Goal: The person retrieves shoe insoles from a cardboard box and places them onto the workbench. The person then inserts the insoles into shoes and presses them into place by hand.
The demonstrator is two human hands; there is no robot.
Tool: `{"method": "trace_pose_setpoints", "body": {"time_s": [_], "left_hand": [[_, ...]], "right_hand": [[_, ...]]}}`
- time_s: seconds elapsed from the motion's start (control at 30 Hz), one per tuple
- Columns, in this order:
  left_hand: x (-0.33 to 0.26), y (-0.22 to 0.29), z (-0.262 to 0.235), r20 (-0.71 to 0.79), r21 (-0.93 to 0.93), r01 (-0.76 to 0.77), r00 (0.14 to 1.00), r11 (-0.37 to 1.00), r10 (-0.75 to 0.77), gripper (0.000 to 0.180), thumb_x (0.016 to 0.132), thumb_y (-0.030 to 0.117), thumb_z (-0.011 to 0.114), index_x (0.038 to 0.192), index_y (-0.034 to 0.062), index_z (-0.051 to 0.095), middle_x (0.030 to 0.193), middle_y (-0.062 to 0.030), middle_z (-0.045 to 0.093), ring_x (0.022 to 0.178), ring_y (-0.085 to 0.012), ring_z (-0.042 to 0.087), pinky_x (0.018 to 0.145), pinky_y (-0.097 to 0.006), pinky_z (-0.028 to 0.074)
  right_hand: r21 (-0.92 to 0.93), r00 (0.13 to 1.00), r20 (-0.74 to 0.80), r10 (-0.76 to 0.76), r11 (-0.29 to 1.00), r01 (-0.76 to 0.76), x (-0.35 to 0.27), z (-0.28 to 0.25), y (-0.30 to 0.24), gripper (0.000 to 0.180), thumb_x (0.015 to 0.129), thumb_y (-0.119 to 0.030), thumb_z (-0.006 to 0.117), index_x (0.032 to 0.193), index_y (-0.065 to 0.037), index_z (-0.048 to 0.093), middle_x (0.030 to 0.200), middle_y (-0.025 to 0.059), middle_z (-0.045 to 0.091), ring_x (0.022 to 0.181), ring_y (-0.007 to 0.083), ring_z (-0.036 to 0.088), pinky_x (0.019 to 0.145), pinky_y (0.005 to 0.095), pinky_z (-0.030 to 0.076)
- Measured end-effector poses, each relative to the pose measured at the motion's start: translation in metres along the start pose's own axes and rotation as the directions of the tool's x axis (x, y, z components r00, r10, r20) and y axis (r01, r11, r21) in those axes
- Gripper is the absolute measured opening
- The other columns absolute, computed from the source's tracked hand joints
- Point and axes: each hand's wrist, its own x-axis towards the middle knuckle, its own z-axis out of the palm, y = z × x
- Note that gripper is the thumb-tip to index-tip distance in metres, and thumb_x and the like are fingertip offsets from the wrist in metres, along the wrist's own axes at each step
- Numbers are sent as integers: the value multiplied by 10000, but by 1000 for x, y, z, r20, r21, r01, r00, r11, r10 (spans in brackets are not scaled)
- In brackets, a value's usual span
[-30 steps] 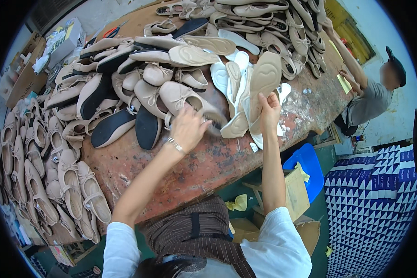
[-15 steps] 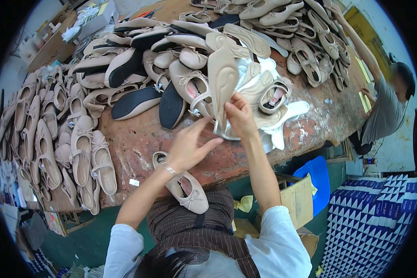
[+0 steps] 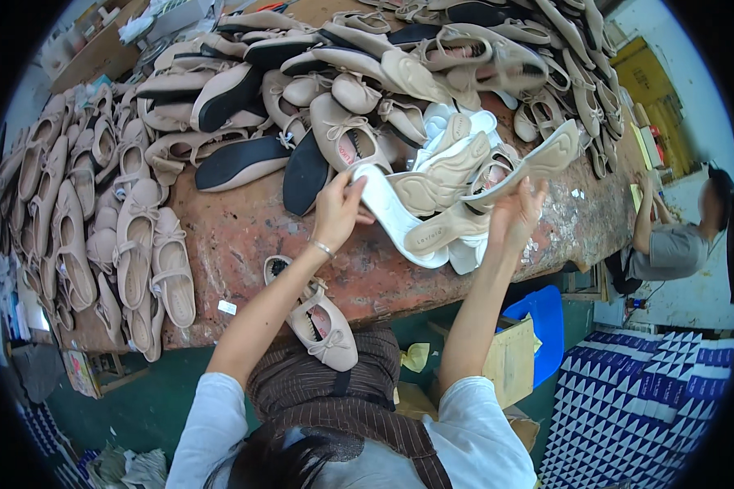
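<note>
My left hand (image 3: 340,210) pinches one end of an insole with its white underside (image 3: 387,218) showing. Closed on a beige insole (image 3: 542,159), my right hand (image 3: 515,218) holds it raised and slanted at the right. Between and below the hands lies a loose heap of beige and white insoles (image 3: 444,175). A beige strapped shoe (image 3: 505,167) is partly hidden behind the insole in my right hand. Closer to me, another beige shoe with a bow (image 3: 328,330) sits at the table's near edge, toe toward me and partly behind my left forearm.
Beige shoes crowd the worn table (image 3: 236,244), in a pile at the back (image 3: 228,94) and rows at the left (image 3: 138,236). A blurred shoe (image 3: 517,72) shows at the back right. A co-worker (image 3: 672,244) is at the right end. A blue bin (image 3: 550,326) stands below the table.
My hands have drawn apart, each now with an insole; the right has moved right. A blurred shoe has appeared over the back pile. The co-worker's raised arm has come down.
</note>
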Motion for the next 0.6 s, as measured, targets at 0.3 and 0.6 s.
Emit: {"method": "trace_pose_setpoints", "body": {"time_s": [0.3,0.6], "left_hand": [[-83,73,-35,-7,899,-224,852,376,524,359,782,202,731,1115,115,626,1187,-80,567,1025,-302,569,759,-389,513],[-123,13,-142,332,863,-346,938,367,102,224,758,261,751,927,115,729,998,-26,583,1010,-233,534,824,-386,463]], "right_hand": [[175,911,359,200,945,-276,-56,6,-41,565,914,-31,528,1461,-27,389,1514,138,409,1390,322,396,1058,498,421],[-349,705,435,560,827,-442,-133,17,-12,284,915,-112,571,1146,45,625,1078,191,673,939,231,670,810,363,547]]}}
